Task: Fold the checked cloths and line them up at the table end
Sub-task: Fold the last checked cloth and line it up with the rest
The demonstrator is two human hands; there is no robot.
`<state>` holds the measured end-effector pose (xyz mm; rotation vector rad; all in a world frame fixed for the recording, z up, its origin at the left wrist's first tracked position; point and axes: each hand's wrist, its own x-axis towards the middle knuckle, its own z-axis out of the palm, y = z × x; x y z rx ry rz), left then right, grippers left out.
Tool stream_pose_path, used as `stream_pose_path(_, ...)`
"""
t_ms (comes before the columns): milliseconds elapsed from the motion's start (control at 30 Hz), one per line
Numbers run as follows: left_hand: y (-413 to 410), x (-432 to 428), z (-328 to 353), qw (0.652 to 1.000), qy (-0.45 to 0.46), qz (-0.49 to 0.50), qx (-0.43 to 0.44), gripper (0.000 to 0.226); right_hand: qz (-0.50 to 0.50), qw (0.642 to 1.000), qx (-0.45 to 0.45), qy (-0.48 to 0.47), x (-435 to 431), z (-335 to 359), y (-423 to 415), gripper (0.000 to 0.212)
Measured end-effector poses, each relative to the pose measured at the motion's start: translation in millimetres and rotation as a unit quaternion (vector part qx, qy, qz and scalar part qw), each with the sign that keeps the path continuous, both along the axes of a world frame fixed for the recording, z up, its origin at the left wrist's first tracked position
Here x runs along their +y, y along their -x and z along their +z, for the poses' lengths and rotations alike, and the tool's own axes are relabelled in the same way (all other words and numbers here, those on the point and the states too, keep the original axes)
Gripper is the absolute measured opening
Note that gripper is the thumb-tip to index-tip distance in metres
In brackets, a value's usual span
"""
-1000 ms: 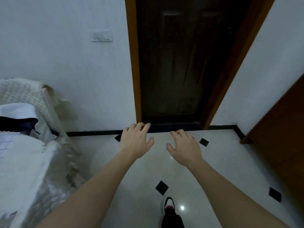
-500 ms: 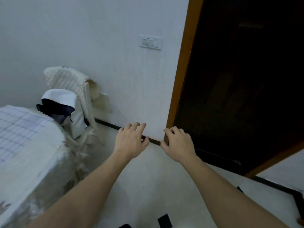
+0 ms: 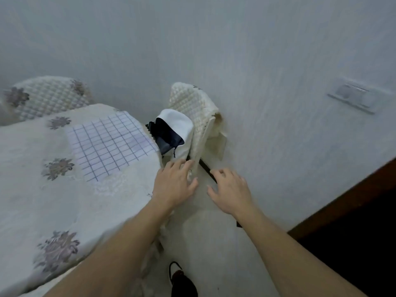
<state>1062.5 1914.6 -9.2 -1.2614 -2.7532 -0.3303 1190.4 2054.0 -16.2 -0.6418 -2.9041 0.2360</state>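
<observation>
Both hands are out in front of us with fingers spread and nothing in them: our left hand (image 3: 174, 185) hovers past the near right corner of the counter (image 3: 32, 206), which is draped in a cream quilted cover with grey flower motifs, and our right hand (image 3: 230, 192) hangs over the pale tiled floor (image 3: 214, 243), near the wall. The one piece we can see for the task, a white cloth with a thin dark grid (image 3: 109, 144), lies flat and unfolded on the far right part of the counter, well apart from both hands, its right edge close to the drop-off. Just beyond that edge stands a chair with a cream quilted back (image 3: 192, 103), and a white and navy garment (image 3: 172, 133) is slung over it. We judge the main risk to be a careless reach: our left hand is nearer the garment and the chair than the checked cloth, so we could snag the wrong fabric. Pulling the cloth toward the right could slide it off the edge onto the floor, and tugging it may drag the loose counter cover with it and rumple the fold. Our dark shoe (image 3: 182, 281) is near the hanging cover, which could catch as we step in. The view is blurred, so whether more cloths lie farther left we cannot tell.
</observation>
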Motion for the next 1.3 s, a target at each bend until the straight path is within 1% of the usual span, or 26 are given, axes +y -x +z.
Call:
stream_pose_path(100,66,0,-9,0.999,-0.016,0.049,-0.007,0.055,0.045,0.999,-0.016,-0.005,12,-6,79,0.048)
stream_pose_path(233,140,-13,-16,0.994,-0.008,0.105,-0.03,0.065,0.096,0.995,-0.021,-0.025,19,-10,175,0.044)
stream_pose_path(333,187,-29,-21,0.987,-0.001,0.156,-0.046,0.058,0.137,0.99,-0.021,-0.014,13,-8,235,0.043)
stream_pose_path(467,222,-52,-37,0.977,0.005,0.205,-0.058,0.058,0.189,0.981,-0.04,-0.005,4,-18,287,0.046)
stream_pose_path(600,257,-70,-47,0.964,0.0,0.253,-0.078,0.059,0.24,0.97,-0.044,-0.018,6,-30,341,0.048)
stream_pose_path(700,267,-88,-63,0.95,-0.008,0.295,-0.098,0.058,0.286,0.957,-0.057,0.006,3,-44,373,0.053)
stream_pose_path(767,275,-99,-72,0.943,-0.019,0.32,-0.095,0.057,0.318,0.947,-0.042,0.023,-5,-54,394,0.051)
stream_pose_path(833,288,-106,-76,0.937,-0.023,0.337,-0.083,0.056,0.354,0.935,-0.026,0.02,-11,-65,417,0.047)
stream_pose_path(900,297,-113,-85,0.93,-0.023,0.355,-0.091,0.056,0.384,0.923,-0.032,0.022,-14,-78,436,0.046)
stream_pose_path(967,298,-122,-101,0.929,-0.013,0.358,-0.097,0.057,0.41,0.91,-0.047,0.03,-16,-96,449,0.046)
stream_pose_path(1067,298,-137,-125,0.941,0.012,0.329,-0.076,0.056,0.443,0.894,-0.059,0.038,-15,-121,462,0.048)
stream_pose_path(1167,306,-148,-146,0.955,0.045,0.285,-0.067,0.055,0.494,0.867,-0.061,0.019,-5,-144,478,0.05)
stream_pose_path(1233,311,-153,-159,0.96,0.047,0.261,-0.085,0.06,0.529,0.847,-0.048,0.006,0,-160,485,0.052)
stream_pose_path(1300,313,-155,-171,0.962,0.027,0.244,-0.118,0.066,0.548,0.835,-0.048,0.006,1,-173,489,0.064)
